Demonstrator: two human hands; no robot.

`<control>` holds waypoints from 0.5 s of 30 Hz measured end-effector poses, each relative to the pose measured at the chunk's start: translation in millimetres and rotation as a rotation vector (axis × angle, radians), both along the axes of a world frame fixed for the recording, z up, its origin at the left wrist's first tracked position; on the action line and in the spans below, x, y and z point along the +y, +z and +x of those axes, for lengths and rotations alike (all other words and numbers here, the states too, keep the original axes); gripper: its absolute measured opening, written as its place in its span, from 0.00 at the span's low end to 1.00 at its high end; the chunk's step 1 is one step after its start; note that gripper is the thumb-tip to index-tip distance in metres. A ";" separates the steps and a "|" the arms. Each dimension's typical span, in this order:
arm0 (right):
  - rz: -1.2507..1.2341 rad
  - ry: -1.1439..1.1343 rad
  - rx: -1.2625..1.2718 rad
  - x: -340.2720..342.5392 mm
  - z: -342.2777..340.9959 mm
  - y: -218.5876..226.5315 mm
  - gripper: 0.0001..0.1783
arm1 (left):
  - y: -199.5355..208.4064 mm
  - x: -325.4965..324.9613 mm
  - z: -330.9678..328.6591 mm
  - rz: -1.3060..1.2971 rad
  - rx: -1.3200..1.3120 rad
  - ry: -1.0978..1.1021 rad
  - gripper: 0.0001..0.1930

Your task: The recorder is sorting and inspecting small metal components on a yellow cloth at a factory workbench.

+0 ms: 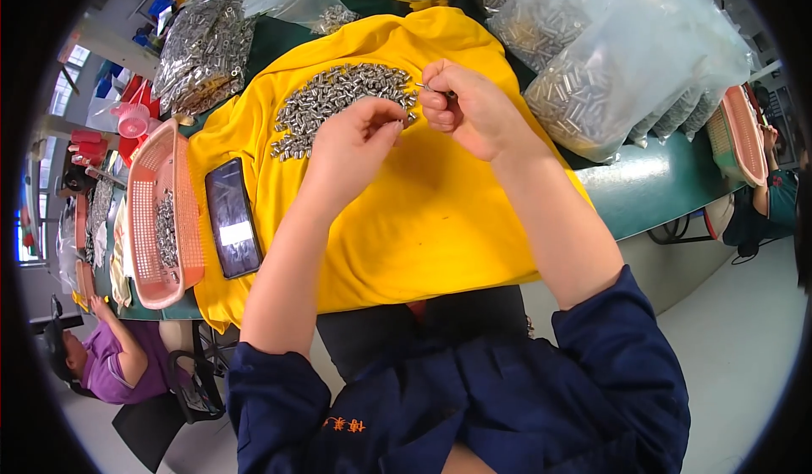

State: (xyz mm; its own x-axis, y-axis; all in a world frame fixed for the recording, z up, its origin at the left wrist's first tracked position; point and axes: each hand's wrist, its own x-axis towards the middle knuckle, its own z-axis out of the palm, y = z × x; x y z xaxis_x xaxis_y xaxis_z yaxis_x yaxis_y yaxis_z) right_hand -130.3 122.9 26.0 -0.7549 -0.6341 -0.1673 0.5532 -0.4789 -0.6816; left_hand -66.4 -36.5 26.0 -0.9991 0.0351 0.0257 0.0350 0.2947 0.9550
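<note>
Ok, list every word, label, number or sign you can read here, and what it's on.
Dark blue shirt: short row of orange characters on the chest, which I won't copy out.
Phone: nothing legible on its screen.
Small metal parts on the yellow cloth: too small to make out any marking.

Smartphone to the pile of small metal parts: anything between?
No objects, just bare yellow cloth between the smartphone and the pile of small metal parts; shown in the head view.

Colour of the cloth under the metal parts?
Yellow; the cloth shows best in the head view.
</note>
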 end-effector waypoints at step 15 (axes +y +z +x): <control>0.648 -0.208 0.955 -14.8 30.4 9.5 0.03 | -3.5 -21.6 7.5 0.586 -0.132 -0.066 0.08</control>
State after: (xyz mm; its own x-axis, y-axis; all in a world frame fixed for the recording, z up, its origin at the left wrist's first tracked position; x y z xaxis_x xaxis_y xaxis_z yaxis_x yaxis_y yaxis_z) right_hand -99.8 108.1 35.4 -0.8278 -0.4877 0.2772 -0.3631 0.0892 -0.9275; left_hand -58.9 -58.0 22.5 -0.9913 0.1148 -0.0646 -0.0948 -0.2807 0.9551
